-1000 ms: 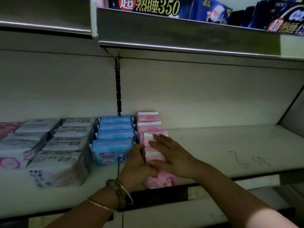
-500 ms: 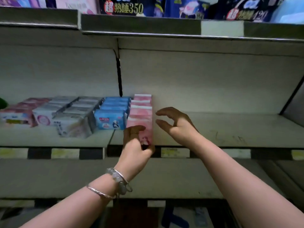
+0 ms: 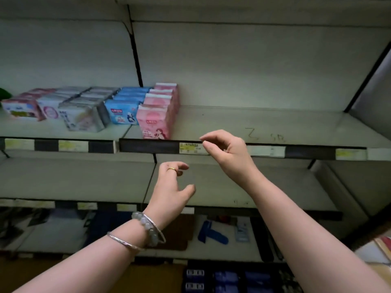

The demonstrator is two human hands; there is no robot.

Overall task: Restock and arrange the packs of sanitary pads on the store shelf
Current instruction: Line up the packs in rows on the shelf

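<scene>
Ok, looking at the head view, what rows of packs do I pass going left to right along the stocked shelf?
pink-topped packs → white packs with a pink circle → grey-white packs → blue packs → pink packs → bare stretch of shelf

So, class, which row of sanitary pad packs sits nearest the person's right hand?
The row of pink plastic-wrapped packs, rightmost on the white metal shelf; the blue packs and white packs sit farther left of the right hand.
</scene>
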